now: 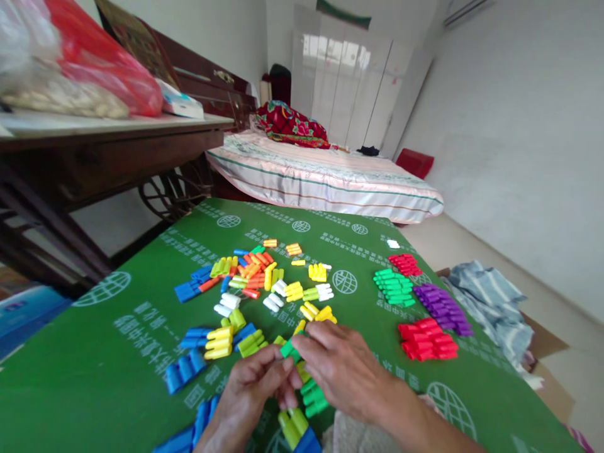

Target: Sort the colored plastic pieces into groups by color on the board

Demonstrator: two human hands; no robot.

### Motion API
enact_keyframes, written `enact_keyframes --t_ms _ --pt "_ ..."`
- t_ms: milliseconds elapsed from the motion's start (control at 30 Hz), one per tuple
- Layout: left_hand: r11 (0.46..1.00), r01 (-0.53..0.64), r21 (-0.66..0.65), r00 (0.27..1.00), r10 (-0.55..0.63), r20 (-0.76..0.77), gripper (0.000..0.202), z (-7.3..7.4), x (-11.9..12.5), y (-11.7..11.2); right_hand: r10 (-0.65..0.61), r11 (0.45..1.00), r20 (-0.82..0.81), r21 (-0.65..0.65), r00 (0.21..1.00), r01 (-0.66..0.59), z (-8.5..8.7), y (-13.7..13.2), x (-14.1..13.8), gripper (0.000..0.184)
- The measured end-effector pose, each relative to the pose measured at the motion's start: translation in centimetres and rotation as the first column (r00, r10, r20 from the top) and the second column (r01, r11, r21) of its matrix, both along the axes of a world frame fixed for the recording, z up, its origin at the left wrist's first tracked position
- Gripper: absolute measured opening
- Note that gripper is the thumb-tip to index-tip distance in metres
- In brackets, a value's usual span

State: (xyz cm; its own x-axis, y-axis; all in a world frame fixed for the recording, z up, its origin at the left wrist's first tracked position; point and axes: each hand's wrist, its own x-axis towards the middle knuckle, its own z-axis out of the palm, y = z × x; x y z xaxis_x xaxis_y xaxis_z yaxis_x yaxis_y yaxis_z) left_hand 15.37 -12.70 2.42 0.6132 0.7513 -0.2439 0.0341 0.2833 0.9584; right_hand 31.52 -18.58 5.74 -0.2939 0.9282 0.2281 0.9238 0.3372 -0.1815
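Observation:
Close to the table's near edge, my left hand (262,380) and my right hand (342,368) meet over a small green plastic block (289,349). The fingers of both hands pinch it, so part of it is hidden. Just below them lie more green ribbed blocks (313,397), and a lime-green block (293,428) sits against a blue one. Left of my left hand is a yellow ribbed block (219,343), with blue ribbed blocks (185,370) farther left. Beyond my right fingers are yellow blocks (325,313).
A mixed heap of coloured blocks (252,270) covers the middle of the green table (141,352). On the right are sorted groups: red blocks (427,340), purple blocks (442,308) and green blocks (394,288). A bed (325,179) stands behind, a sewing-machine table (113,135) at left.

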Motion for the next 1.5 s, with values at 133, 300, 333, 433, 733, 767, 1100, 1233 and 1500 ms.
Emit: enact_keyframes --t_ms 133,300,333,433,733,767,1100,1233,1500 --pt "0.997 0.071 -0.015 0.997 -0.072 -0.014 0.037 0.0 0.0 -0.1 0.008 1.0 0.127 0.007 0.992 -0.009 -0.1 -0.3 0.1 0.012" --pt "0.984 0.175 -0.012 0.982 -0.176 -0.065 0.042 -0.6 0.2 -0.2 0.046 0.999 0.218 -0.003 0.975 -0.046 -0.1 -0.7 0.2 0.007" --pt "0.982 0.19 -0.01 0.979 -0.191 -0.076 0.042 -0.7 0.3 -0.4 0.063 0.998 0.221 -0.017 0.973 -0.06 0.1 -0.8 0.4 0.006" --pt "0.983 0.184 -0.027 0.981 -0.185 -0.065 0.04 -0.6 0.4 -0.8 0.064 0.995 0.201 -0.084 0.977 -0.048 0.8 -1.7 2.3 0.006" --pt "0.997 0.059 -0.054 0.997 -0.061 -0.046 0.042 -1.0 0.4 -0.4 -0.446 0.789 0.513 -0.162 0.733 0.593 0.7 -3.9 19.9 0.022" --pt "0.997 0.059 -0.056 0.997 -0.062 -0.054 0.043 -1.2 0.5 -0.4 -0.443 0.771 0.537 -0.18 0.718 0.611 0.4 -4.0 21.4 0.023" --pt "0.996 0.043 -0.074 0.996 -0.049 -0.078 0.044 -1.6 0.9 -0.6 -0.382 0.756 0.564 -0.264 0.732 0.599 -2.6 -3.6 24.5 0.025" --pt "0.994 0.059 -0.091 0.994 -0.066 -0.081 0.045 -1.7 0.7 -0.4 -0.386 0.741 0.582 -0.266 0.715 0.617 -3.1 -3.4 24.6 0.025" --pt "0.986 0.084 -0.145 0.992 -0.096 -0.083 0.041 -1.2 0.5 -0.1 -0.386 0.762 0.566 -0.249 0.728 0.598 -3.4 -3.4 24.7 0.022"
